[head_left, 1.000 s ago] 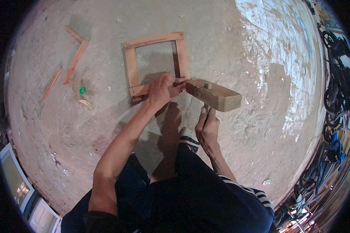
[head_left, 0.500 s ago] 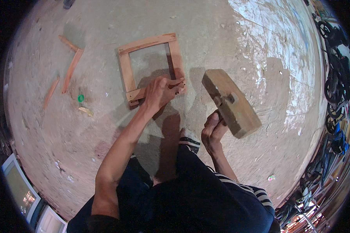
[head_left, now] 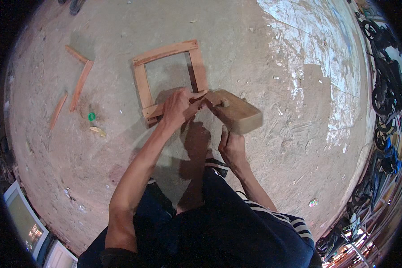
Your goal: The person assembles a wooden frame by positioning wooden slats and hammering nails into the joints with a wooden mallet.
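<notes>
Since 0.5 s ago the wooden mallet [head_left: 235, 110] has come down from its raised position on the right and its head now meets the lower right corner of the wooden frame [head_left: 169, 73], just beside the left hand [head_left: 177, 107]. Right hand [head_left: 231, 146] is closed around the mallet handle, fingers wrapped full; handle itself is mostly hidden under the head. Left hand has not moved: it stays clamped over the frame's bottom rail, thumb and fingers pinching the wood near the joint.

Frame is square, made of four flat reddish-brown slats, lying flat on the concrete floor [head_left: 277, 53], w/ floor visible through the middle. Mallet head is a thick pale block w/ rounded edges. Floor is rough, dusty, w/ white paint patches at upper right. Three loose slats [head_left: 81, 85] lie to the left, well apart, and a small green cap [head_left: 91, 117] near them.
</notes>
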Demonstrator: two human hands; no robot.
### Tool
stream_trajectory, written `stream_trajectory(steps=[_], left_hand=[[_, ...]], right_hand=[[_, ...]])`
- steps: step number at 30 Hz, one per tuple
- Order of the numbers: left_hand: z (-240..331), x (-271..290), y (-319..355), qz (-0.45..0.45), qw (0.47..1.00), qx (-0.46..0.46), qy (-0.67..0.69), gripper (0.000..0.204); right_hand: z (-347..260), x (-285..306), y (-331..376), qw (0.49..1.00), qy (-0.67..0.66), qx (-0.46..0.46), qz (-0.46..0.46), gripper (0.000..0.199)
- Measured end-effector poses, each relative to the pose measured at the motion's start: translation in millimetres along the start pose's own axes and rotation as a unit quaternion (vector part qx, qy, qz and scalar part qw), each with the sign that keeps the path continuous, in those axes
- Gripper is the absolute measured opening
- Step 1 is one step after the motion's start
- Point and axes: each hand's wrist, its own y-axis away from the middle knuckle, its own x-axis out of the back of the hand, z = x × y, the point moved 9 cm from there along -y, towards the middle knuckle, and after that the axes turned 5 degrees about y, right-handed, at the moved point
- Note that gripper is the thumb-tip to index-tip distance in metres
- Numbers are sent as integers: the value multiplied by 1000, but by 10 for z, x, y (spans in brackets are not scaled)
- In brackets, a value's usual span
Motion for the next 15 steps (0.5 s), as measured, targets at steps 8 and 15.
stream_trajectory(steps=[8, 15], left_hand=[[-41, -29, -4, -39, 997, 62, 26, 38], [-50, -24, -23, -36, 999, 37, 8, 37]], right_hand=[[73, 145, 107, 996, -54, -72, 9, 19], [275, -62, 43, 975, -118, -162, -93, 22]])
